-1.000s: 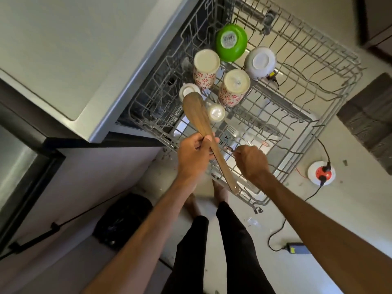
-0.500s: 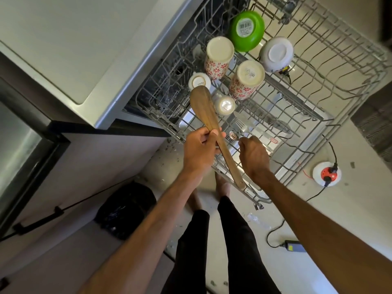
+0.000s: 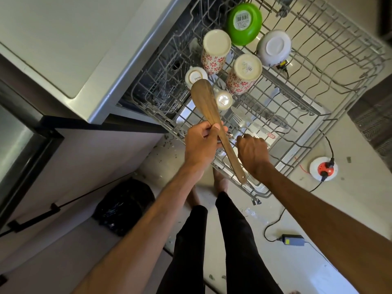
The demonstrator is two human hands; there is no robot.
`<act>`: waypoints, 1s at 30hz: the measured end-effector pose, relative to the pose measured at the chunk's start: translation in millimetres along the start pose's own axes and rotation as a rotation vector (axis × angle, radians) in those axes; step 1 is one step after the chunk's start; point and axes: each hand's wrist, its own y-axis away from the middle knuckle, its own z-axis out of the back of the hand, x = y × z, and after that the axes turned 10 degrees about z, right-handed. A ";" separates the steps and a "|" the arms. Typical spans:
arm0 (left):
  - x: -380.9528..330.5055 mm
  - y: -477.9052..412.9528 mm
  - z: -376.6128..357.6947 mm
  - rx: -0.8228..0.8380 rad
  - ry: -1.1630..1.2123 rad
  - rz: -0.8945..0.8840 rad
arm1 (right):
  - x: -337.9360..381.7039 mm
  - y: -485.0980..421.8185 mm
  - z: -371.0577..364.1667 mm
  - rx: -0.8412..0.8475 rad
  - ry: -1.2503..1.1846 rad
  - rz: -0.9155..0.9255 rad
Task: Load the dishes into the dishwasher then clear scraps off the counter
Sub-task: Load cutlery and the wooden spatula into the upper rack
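Your left hand (image 3: 201, 145) grasps the wooden spatula (image 3: 209, 113) at its neck, thumb on top, fingers curled beneath; the blade points up and away over the near-left part of the upper rack (image 3: 331, 81); the handle slants down toward you and passes between both hands. Your right hand (image 3: 253, 154) sits just beside the handle, knuckles up, fingers curled down at the rack's front wires; the fingertips are hidden, so you cannot tell whether it holds anything.

Just beyond the blade tip is a small white cup (image 3: 196, 77), upturned, base marked SISTA; right of the blade, an inverted glass (image 3: 223, 100). Further in, two cups stand upside down, the left floral cup (image 3: 215, 53) and the right floral cup (image 3: 244, 75); behind them sit a green bowl (image 3: 244, 23) and a white bowl (image 3: 274, 47), both bottom up. Through the wires, forks (image 3: 237, 123) lie lower down.

The worktop (image 3: 63, 39) runs along the left, above the dishwasher opening. On the floor: a black bag (image 3: 125, 206) at left; a power adapter (image 3: 292, 240) with its cable; a round socket (image 3: 323, 169) at right; scraps (image 3: 169, 153) scattered near your feet (image 3: 220, 183).
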 end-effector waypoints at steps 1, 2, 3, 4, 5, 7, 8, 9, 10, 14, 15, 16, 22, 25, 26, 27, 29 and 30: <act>-0.1 0.0 0.2 0.000 0.002 0.001 | -0.4 0.4 0.4 0.013 0.022 0.019; -0.3 0.0 0.3 -0.002 0.004 0.001 | -0.7 0.8 1.0 0.022 0.045 0.036; -0.5 0.0 0.6 -0.005 0.004 0.002 | -0.9 1.0 1.6 0.028 0.072 0.050; -0.7 -0.1 0.9 -0.006 0.004 0.002 | -1.3 1.2 2.5 0.034 0.095 0.061; -0.6 -0.3 1.4 -0.008 0.005 0.002 | -1.6 1.4 3.6 0.039 0.111 0.068; -0.2 -0.6 2.4 -0.009 0.003 0.000 | -2.2 1.3 4.3 0.046 0.126 0.082; 0.0 -0.6 3.1 -0.010 0.002 -0.001 | -2.5 1.5 4.7 0.049 0.130 0.088; 0.3 -0.6 3.6 -0.010 0.000 -0.002 | -2.7 1.6 4.7 0.049 0.138 0.092; 0.5 -0.6 4.2 -0.010 -0.002 -0.003 | -2.8 1.9 4.7 0.048 0.144 0.094; 2.2 -1.3 7.2 -0.009 0.001 0.002 | -2.3 2.7 4.0 0.045 0.131 0.087; 2.6 -1.6 8.0 -0.009 0.002 0.004 | -2.0 2.7 3.6 0.044 0.129 0.085; 2.7 -1.8 8.8 -0.008 0.005 0.005 | -1.6 2.8 2.9 0.044 0.128 0.083; 2.4 -3.4 13.1 -0.016 0.009 0.009 | -2.5 2.7 -2.9 0.034 0.124 0.080; 3.7 -3.4 13.4 -0.019 0.003 0.007 | -2.3 2.8 -4.1 0.029 0.111 0.073; 4.1 -3.3 13.5 -0.019 0.001 0.008 | -2.4 2.8 -4.7 0.030 0.112 0.074; 4.8 -3.2 13.2 -0.018 0.000 0.009 | -2.5 3.0 -4.7 0.031 0.114 0.075; 5.8 -3.1 12.9 -0.016 0.004 0.012 | -2.7 3.8 -3.7 0.034 0.113 0.076; 6.2 -2.9 12.7 -0.015 0.003 0.013 | -2.6 4.3 -3.3 0.034 0.113 0.075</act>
